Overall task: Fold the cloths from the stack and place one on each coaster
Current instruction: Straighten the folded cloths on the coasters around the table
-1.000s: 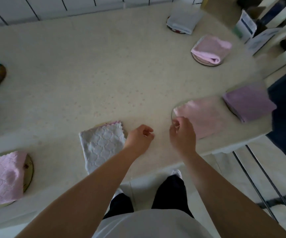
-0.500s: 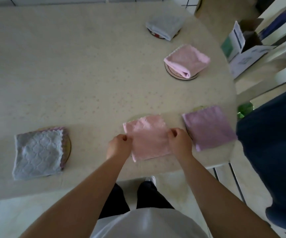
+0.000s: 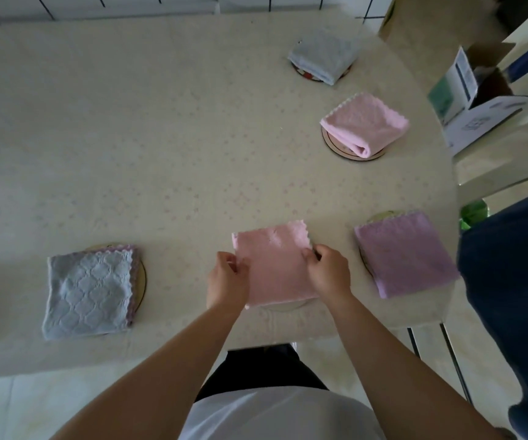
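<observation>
At the table's (image 3: 161, 154) near edge, the pink cloth (image 3: 274, 265) lies flat between both hands, directly ahead and over a coaster (image 3: 283, 304) whose rim peeks out nearest the person. The left hand (image 3: 226, 277) pinches its left edge with curled fingers; the right hand (image 3: 329, 271) pinches the right edge likewise, both equally near.

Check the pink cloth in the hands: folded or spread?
Folded: the pink cloth is a compact square over its coaster, both hands pinching its sides.
</observation>
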